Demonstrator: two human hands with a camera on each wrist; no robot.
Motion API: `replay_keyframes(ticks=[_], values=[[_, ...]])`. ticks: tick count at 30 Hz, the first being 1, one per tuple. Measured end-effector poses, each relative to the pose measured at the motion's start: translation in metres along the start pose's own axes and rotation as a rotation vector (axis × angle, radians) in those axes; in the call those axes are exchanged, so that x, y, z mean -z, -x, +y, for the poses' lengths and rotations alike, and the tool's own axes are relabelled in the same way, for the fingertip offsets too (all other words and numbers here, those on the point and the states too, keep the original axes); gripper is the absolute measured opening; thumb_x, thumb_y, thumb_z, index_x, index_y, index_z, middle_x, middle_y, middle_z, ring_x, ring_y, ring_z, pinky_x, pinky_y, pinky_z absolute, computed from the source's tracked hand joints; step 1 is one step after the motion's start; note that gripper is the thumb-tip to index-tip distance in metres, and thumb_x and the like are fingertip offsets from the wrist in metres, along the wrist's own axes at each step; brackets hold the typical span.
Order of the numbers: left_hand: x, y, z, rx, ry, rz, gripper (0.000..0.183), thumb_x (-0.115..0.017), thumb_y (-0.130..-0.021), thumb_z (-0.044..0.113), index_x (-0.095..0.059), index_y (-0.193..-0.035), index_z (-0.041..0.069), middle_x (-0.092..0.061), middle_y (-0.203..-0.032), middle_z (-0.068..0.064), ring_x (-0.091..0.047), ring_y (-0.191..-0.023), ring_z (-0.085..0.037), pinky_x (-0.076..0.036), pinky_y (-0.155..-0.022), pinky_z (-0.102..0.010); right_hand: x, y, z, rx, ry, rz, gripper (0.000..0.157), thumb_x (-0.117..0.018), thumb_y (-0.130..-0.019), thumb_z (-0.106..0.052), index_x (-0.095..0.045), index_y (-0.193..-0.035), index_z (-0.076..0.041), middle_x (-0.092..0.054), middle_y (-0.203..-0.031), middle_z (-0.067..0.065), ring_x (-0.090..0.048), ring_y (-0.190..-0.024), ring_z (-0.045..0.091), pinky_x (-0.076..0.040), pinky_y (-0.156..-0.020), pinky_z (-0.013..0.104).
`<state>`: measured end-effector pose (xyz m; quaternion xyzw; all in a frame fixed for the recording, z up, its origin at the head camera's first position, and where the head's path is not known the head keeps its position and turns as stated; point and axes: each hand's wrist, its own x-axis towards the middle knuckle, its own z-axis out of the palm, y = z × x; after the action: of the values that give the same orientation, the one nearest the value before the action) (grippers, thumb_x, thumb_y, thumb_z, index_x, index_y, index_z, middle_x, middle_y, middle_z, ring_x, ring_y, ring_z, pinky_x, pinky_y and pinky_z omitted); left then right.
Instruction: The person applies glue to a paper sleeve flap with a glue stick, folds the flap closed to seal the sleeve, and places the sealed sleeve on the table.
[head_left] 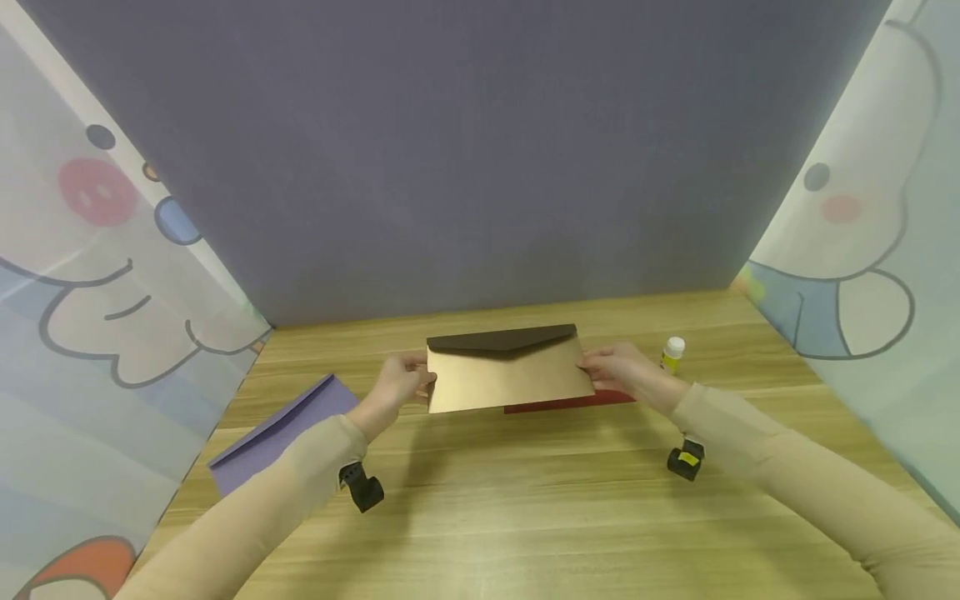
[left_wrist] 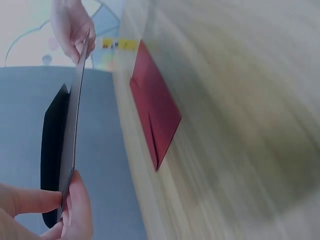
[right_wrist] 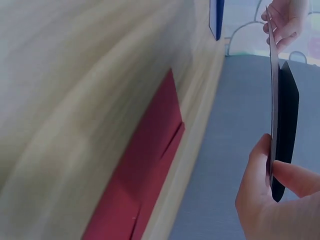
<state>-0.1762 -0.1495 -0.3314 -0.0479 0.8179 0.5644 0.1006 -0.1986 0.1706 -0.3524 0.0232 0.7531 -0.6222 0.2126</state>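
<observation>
A gold envelope (head_left: pixel 510 375) with a dark pointed flap (head_left: pixel 502 340) is held above the table, its flap side toward the head camera. My left hand (head_left: pixel 396 385) pinches its left edge between thumb and fingers. At the opposite edge, my right hand (head_left: pixel 622 371) pinches it the same way. Both wrist views show the envelope edge-on, with the flap standing a little away from the body. Under it a red envelope (left_wrist: pixel 155 102) lies on the table, mostly hidden in the head view.
A purple envelope (head_left: pixel 251 454) lies on the wooden table (head_left: pixel 525 517) at left, partly behind the left sleeve. A glue stick (head_left: pixel 672 354) with a white cap stands beyond the right hand. A grey panel (head_left: pixel 480 167) rises behind the table, with cartoon-printed curtains at both sides.
</observation>
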Motion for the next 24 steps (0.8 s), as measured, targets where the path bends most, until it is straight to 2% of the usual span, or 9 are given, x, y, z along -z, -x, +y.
replay_keyframes(ticks=[2, 4, 8, 11, 16, 21, 24], values=[[-0.005, 0.005, -0.003, 0.002, 0.011, -0.011, 0.042, -0.049, -0.085, -0.003, -0.038, -0.124, -0.013, -0.053, -0.089, -0.012, -0.051, -0.061, -0.01, -0.053, -0.063, -0.03, 0.003, 0.006, 0.005, -0.012, 0.017, 0.007, 0.042, -0.051, -0.088, -0.011, -0.042, -0.12, 0.015, -0.058, -0.084, 0.002, -0.054, -0.071, 0.008, -0.05, -0.069, 0.02], [-0.01, 0.009, -0.007, -0.002, 0.017, -0.021, 0.04, -0.049, -0.085, -0.003, -0.039, -0.122, -0.014, -0.053, -0.086, -0.01, -0.05, -0.061, -0.011, -0.053, -0.062, -0.029, 0.006, 0.012, 0.009, -0.006, 0.046, -0.007, 0.04, -0.049, -0.089, -0.012, -0.043, -0.118, 0.016, -0.054, -0.078, -0.001, -0.052, -0.068, 0.007, -0.05, -0.065, 0.019], [-0.019, 0.018, -0.015, -0.015, 0.017, -0.036, 0.039, -0.05, -0.084, -0.004, -0.041, -0.12, -0.014, -0.054, -0.083, -0.01, -0.05, -0.06, -0.012, -0.053, -0.059, -0.03, 0.01, 0.024, 0.017, -0.007, 0.094, -0.021, 0.035, -0.048, -0.09, -0.013, -0.047, -0.112, 0.015, -0.053, -0.079, 0.001, -0.052, -0.069, 0.009, -0.05, -0.07, 0.025], [-0.025, 0.024, -0.022, -0.013, 0.015, -0.048, 0.038, -0.051, -0.083, -0.004, -0.042, -0.119, -0.015, -0.053, -0.081, -0.01, -0.05, -0.059, -0.012, -0.053, -0.059, -0.032, 0.011, 0.03, 0.025, -0.006, 0.129, -0.038, 0.029, -0.049, -0.089, -0.013, -0.053, -0.101, 0.013, -0.055, -0.079, 0.002, -0.054, -0.069, 0.01, -0.051, -0.072, 0.03], [-0.036, 0.034, -0.035, -0.003, 0.021, -0.076, 0.038, -0.052, -0.082, -0.006, -0.042, -0.117, -0.016, -0.052, -0.079, -0.01, -0.048, -0.056, -0.012, -0.053, -0.06, -0.036, 0.011, 0.041, 0.039, -0.017, 0.2, -0.066, 0.023, -0.054, -0.087, -0.015, -0.058, -0.087, 0.008, -0.055, -0.07, 0.004, -0.055, -0.063, 0.011, -0.053, -0.064, 0.028], [-0.047, 0.043, -0.048, -0.031, -0.016, -0.114, 0.039, -0.054, -0.08, -0.007, -0.041, -0.114, -0.019, -0.051, -0.077, -0.009, -0.049, -0.051, -0.009, -0.054, -0.055, -0.03, 0.011, 0.048, 0.055, -0.031, 0.258, -0.083, 0.019, -0.055, -0.085, -0.013, -0.058, -0.075, 0.003, -0.054, -0.064, 0.003, -0.055, -0.057, 0.01, -0.053, -0.057, 0.025], [-0.052, 0.048, -0.055, -0.057, -0.027, -0.153, 0.039, -0.054, -0.08, -0.008, -0.039, -0.113, -0.022, -0.05, -0.076, -0.009, -0.05, -0.052, -0.009, -0.053, -0.054, -0.029, 0.011, 0.05, 0.063, -0.009, 0.281, -0.117, 0.019, -0.054, -0.085, -0.009, -0.057, -0.07, 0.003, -0.053, -0.059, 0.002, -0.054, -0.052, 0.009, -0.053, -0.054, 0.025]])
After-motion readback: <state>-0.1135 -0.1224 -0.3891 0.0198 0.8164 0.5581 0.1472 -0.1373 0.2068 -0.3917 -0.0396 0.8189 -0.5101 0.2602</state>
